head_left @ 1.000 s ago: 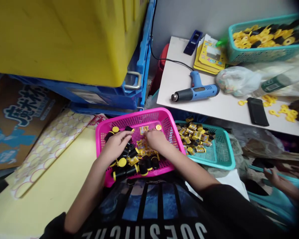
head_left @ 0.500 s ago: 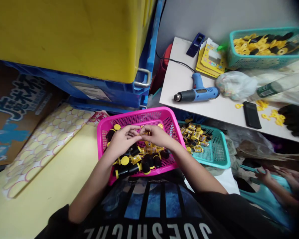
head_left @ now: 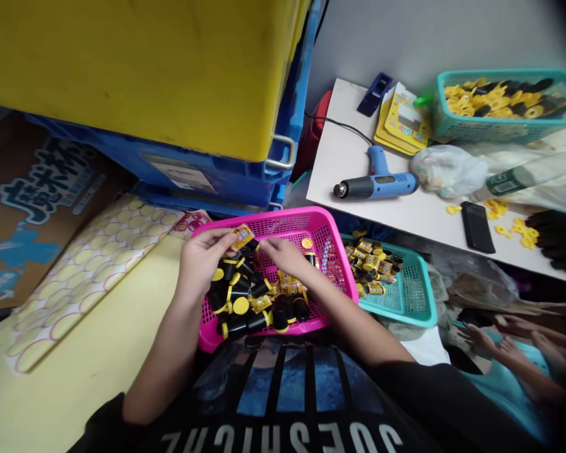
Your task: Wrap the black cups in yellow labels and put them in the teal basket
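My left hand (head_left: 202, 257) pinches a small yellow printed label sleeve (head_left: 242, 237) between thumb and fingers, above the left part of a pink basket (head_left: 332, 229). Close to its right is my right hand (head_left: 283, 255), fingers closed together. A black piece touches or lies just behind these fingertips; I cannot tell whether it is held. Below both hands, the basket contains several small black bottles (head_left: 238, 289) with yellow caps and a heap of yellow printed sleeves (head_left: 287, 284). One round yellow cap (head_left: 307, 243) lies near the back right corner.
A teal basket (head_left: 417, 277) of yellow-wrapped bottles stands right of the pink one. On the white table lie a blue heat gun (head_left: 382, 184), a black phone (head_left: 477, 228) and another teal basket (head_left: 495, 129). Blue crates (head_left: 231, 182) rise behind. Another person's hands (head_left: 495, 346) show at right.
My hands have moved apart: the left shifted left with the yellow label sleeve, which now shows more fully. The view has shifted slightly. The other person's hands moved.
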### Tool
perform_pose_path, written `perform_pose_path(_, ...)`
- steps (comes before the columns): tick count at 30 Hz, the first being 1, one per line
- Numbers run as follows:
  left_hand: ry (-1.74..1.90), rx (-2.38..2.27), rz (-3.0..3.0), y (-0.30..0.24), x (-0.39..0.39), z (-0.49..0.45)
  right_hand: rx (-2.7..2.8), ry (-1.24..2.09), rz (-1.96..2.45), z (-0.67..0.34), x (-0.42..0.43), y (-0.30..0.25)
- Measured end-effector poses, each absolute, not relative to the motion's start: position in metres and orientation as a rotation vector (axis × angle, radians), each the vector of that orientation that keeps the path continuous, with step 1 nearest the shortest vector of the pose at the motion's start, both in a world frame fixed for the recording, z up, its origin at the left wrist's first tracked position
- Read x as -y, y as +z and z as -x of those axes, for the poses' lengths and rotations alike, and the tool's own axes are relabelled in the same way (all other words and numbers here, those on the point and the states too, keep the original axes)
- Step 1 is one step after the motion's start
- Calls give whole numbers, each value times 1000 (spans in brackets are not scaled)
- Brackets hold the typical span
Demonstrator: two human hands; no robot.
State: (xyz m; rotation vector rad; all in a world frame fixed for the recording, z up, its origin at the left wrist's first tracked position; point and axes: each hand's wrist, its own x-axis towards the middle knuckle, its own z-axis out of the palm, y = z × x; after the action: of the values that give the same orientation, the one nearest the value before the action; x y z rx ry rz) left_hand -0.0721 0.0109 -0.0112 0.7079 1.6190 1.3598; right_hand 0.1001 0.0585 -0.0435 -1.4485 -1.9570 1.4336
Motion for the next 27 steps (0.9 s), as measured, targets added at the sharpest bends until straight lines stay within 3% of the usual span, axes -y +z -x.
perform_pose_path(5, 1441, -1652, -644, -19, -9, 87, 2362, 1071, 1346, -81, -43, -53)
perform_pose_path(11, 1358, -1697, -669, -16, -3, 89, 2341, 1409, 1374, -71, -40, -62)
perform_pose_path(16, 1234, -1745, -788, -13, 7, 98, 1667, 1762, 1191, -111, -49, -41)
perform_pose_path(20, 1120, -1663, -921, -15, 9, 93, 1217, 1830, 1081, -139, -55, -15)
perform_pose_path(27, 1142, -1564, -974, -19, 7, 75, 1286, 1850, 1014, -142, -61, -4)
